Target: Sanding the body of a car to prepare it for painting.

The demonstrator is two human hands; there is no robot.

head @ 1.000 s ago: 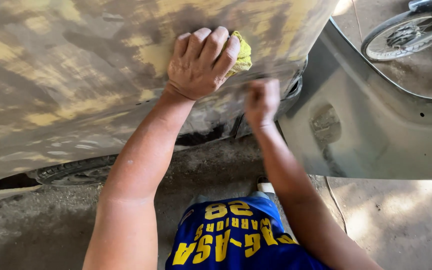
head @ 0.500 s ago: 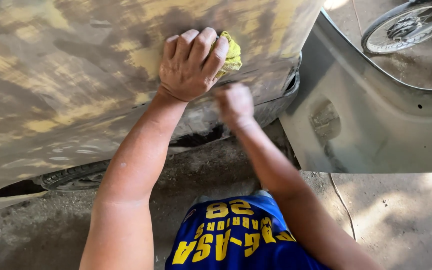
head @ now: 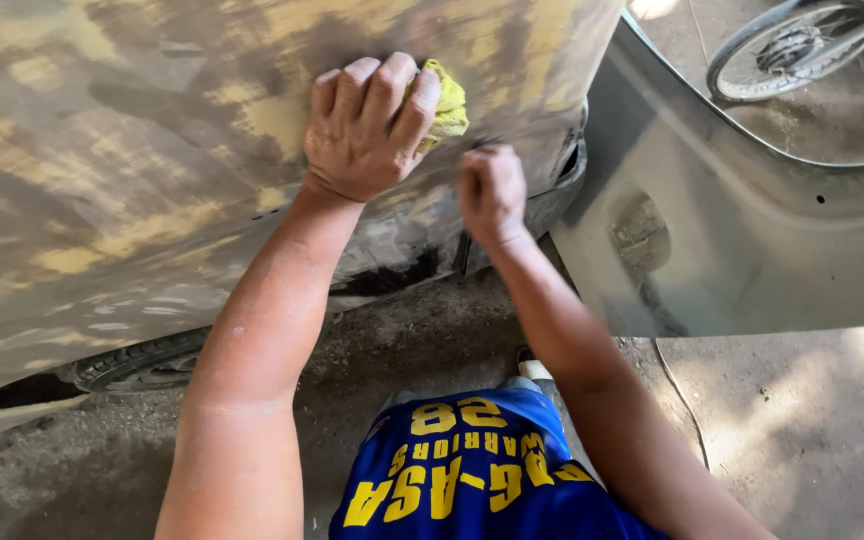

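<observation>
Moved since the earlier frame: right hand [head: 492,190], up from the lower edge of the car body panel [head: 132,180] toward the left hand [head: 367,125]; the left hand has barely shifted.

Item 1, left hand: fingers curled and pressed together over a yellow sponge [head: 447,100], which sticks out at 3 o'clock of the knuckles, flat against the panel.

Item 2, right hand: closed into a fist, knuckles at the panel, at 4 o'clock of the left hand. Whether it pinches sandpaper I cannot tell (nothing shows between the fingers).

Item 3, panel: sanded, patched yellow filler and dark primer. Tyre [head: 142,362] below at 7 o'clock; open grey car door [head: 742,240] at 3 o'clock; motorbike wheel [head: 782,45] at 1 o'clock.

Step in hand, as judged: rubbing down the filled panel, sponge leading. A following stroke would call for even pressure near the panel's rear edge.
</observation>
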